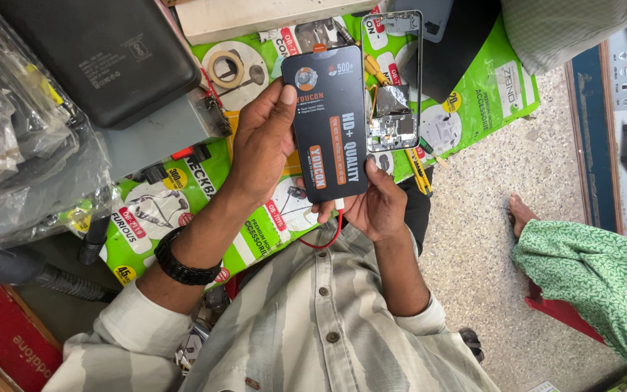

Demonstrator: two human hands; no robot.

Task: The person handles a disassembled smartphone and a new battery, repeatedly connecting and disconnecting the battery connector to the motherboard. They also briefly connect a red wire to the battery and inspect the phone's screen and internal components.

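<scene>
— What has the person got hold of?

— A dark phone screen panel (329, 123), still wearing its printed protective film; the left hand (263, 145) grips its left edge, thumb pressed flat on the face, fingers wrapped behind; the right hand (371, 207) closes on the lower right corner, thumb on the front, the rest underneath.

— So both hands are clamped on it?

— Yes, both shut on the panel, held up above the green printed mat (146, 210); neither hand is spread open.

— And how far along does the work look?

— I'd judge it midway; the opened phone frame (395, 87) lies on the mat just beyond the panel, its inner parts and a patch of foil bare, so the old front seems to be already off; the new panel isn't seated in it yet, and the film hasn't been peeled.

— Anything else close by?

— A thin red cable (330, 234) loops below the panel's lower edge; yellow-handled tools (421, 174) rest on the mat beside the frame; a roll of tape (226, 69) lies further left; another person's green sleeve (589, 268) shows at the right.
</scene>
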